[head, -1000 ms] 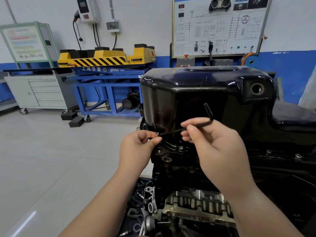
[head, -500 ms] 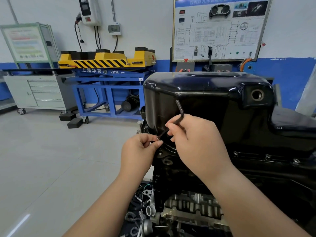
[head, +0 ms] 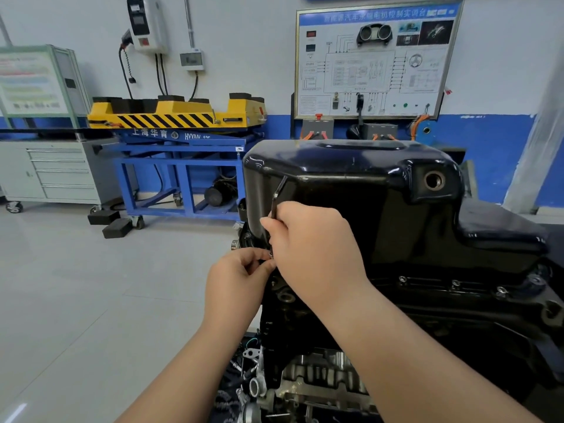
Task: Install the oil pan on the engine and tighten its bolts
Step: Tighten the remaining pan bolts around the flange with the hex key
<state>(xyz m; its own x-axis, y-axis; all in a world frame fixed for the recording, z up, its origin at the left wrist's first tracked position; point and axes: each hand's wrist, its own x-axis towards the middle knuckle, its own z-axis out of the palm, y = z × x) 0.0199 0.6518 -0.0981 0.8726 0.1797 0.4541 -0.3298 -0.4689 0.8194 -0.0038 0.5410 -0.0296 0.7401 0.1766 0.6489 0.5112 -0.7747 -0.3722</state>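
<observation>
A glossy black oil pan (head: 360, 203) sits upside-up on the dark engine block (head: 335, 346), with a round drain hole (head: 434, 180) on its right shoulder. My right hand (head: 311, 248) grips a black L-shaped hex key (head: 278, 193) that stands nearly upright against the pan's left front corner, its tip hidden behind my fingers. My left hand (head: 238, 276) pinches a small silver bolt (head: 270, 254) at the pan's flange, right under the key. Three other bolts (head: 455, 283) sit in the flange on the right.
A blue lift stand with a yellow striped block (head: 177, 117) stands behind on the left, next to a grey drawer cabinet (head: 58, 169). A wiring training board (head: 375, 59) hangs on the wall. Loose metal parts (head: 250, 377) lie low beside the engine.
My right hand swung the hex key from lying nearly level to nearly upright and moved left, down to the bolt. My left hand stayed at the pan's corner, pinching the bolt.
</observation>
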